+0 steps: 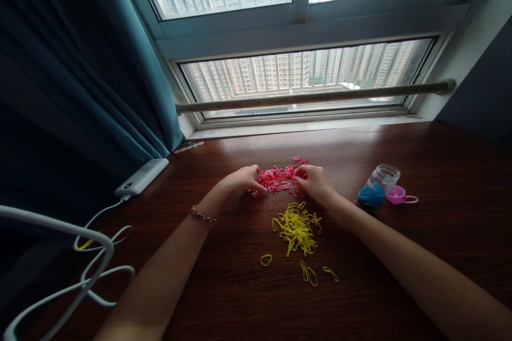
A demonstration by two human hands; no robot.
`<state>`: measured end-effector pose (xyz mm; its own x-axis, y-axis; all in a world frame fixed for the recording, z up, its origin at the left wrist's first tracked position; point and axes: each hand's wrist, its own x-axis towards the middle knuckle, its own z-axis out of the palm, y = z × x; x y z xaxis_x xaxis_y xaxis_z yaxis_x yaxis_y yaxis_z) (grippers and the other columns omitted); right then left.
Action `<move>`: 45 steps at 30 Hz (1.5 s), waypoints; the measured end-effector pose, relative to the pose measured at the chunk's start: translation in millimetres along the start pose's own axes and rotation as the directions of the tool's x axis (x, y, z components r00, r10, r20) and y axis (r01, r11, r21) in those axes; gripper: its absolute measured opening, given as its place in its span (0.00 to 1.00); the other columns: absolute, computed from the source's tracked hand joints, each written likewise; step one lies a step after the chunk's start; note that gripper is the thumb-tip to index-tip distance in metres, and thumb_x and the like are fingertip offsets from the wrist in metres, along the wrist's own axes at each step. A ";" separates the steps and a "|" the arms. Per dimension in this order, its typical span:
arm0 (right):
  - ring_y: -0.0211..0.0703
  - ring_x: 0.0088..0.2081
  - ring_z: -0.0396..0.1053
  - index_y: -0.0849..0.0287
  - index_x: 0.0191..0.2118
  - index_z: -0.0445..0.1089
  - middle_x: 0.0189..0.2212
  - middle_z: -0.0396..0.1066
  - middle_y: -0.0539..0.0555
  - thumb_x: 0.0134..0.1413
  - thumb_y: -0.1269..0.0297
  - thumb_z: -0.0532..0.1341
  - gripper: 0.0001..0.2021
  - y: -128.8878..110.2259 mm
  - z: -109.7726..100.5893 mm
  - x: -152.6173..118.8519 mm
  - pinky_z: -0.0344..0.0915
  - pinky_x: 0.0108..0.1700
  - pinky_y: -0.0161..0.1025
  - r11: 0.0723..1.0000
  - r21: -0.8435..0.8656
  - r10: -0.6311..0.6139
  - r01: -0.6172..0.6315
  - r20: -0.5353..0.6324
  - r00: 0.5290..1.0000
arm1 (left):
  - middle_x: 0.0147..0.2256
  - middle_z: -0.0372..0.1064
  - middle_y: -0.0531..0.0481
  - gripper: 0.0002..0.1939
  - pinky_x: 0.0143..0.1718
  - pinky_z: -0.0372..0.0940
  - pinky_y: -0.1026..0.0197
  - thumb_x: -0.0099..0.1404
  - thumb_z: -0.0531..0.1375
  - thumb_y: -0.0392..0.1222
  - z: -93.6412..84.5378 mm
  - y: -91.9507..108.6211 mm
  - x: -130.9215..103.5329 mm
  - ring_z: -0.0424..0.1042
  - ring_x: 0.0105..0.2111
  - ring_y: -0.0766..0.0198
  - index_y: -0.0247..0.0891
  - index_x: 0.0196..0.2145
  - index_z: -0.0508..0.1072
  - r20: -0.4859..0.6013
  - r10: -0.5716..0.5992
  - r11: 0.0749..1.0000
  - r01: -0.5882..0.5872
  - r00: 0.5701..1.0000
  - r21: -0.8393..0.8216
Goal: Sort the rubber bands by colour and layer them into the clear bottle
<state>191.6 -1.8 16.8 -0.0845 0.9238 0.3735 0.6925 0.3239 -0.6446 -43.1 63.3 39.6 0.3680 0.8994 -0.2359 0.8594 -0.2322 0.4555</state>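
Observation:
A loose pile of pink and red rubber bands (pixel 276 179) lies on the brown wooden table, and my two hands flank it. On its left edge rests my left hand (pixel 245 178), thumb and fingers apart around the bands. My right hand (pixel 314 182) is at the right edge with fingers curled in a pinch; whatever is between the fingertips is too small to make out. Nearer to me is a heap of yellow rubber bands (pixel 298 228). Several single yellow bands, one of them a small loop (pixel 266 260), lie apart from it.
On the right a clear jar (pixel 383 178) holding blue bands leans tilted beside a pink lid (pixel 396 195) with a loop. A white power bank (pixel 142 177) with a white cable (pixel 100 216) lies left, near the blue curtain (pixel 120 64). A rail (pixel 312 98) crosses the window behind the table.

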 end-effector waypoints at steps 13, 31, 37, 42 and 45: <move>0.38 0.28 0.66 0.59 0.26 0.73 0.25 0.70 0.51 0.44 0.75 0.58 0.07 15.9 3.7 1.5 0.59 0.34 0.33 0.988 -0.090 -0.122 0.122 0.005 0.992 | 0.34 0.73 0.45 0.13 0.36 0.66 0.61 0.50 0.61 0.40 40.1 32.0 6.3 0.71 0.34 0.61 0.33 0.35 0.73 -0.327 0.303 0.832 -0.415 0.895 -0.368; 0.40 0.31 0.69 0.60 0.38 0.71 0.31 0.72 0.53 0.51 0.69 0.54 0.10 27.3 7.1 6.1 0.65 0.37 0.36 0.997 0.050 -0.044 0.051 -0.129 0.991 | 0.20 0.69 0.52 0.10 0.19 0.65 0.65 0.43 0.64 0.32 20.4 17.4 0.2 0.70 0.19 0.64 0.33 0.26 0.68 0.041 0.033 0.928 -0.016 0.999 -0.372; 0.54 0.55 0.54 0.69 0.51 0.63 0.51 0.61 0.66 0.55 0.61 0.53 0.21 40.3 14.0 6.5 0.52 0.56 0.48 0.974 -0.227 -0.016 -0.018 -0.151 0.988 | 0.37 0.70 0.43 0.19 0.32 0.69 0.60 0.51 0.62 0.38 31.5 31.7 4.7 0.72 0.32 0.63 0.33 0.43 0.67 -0.364 0.234 0.865 -0.363 0.902 -0.346; 0.50 0.55 0.55 0.65 0.52 0.62 0.52 0.62 0.62 0.57 0.59 0.51 0.20 33.5 17.8 5.1 0.52 0.56 0.46 0.978 -0.128 -0.151 0.165 0.112 0.982 | 0.49 0.63 0.37 0.23 0.50 0.60 0.52 0.60 0.55 0.47 46.6 23.2 11.5 0.64 0.49 0.54 0.31 0.49 0.63 -0.509 0.291 0.906 -0.404 0.810 -0.125; 0.44 0.47 0.66 0.60 0.48 0.66 0.44 0.70 0.56 0.59 0.62 0.48 0.16 24.8 14.6 4.8 0.60 0.50 0.40 0.970 0.125 -0.216 0.207 0.060 0.975 | 0.51 0.62 0.38 0.25 0.53 0.57 0.54 0.60 0.54 0.49 50.5 23.4 8.2 0.62 0.51 0.55 0.32 0.52 0.61 -0.379 0.395 0.869 -0.474 0.837 -0.140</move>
<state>197.9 13.6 -7.1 -0.2746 0.8427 0.4632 0.5651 0.5311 -0.6313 -2.0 46.5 5.0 0.5129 0.8012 0.3082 0.5232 -0.5765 0.6277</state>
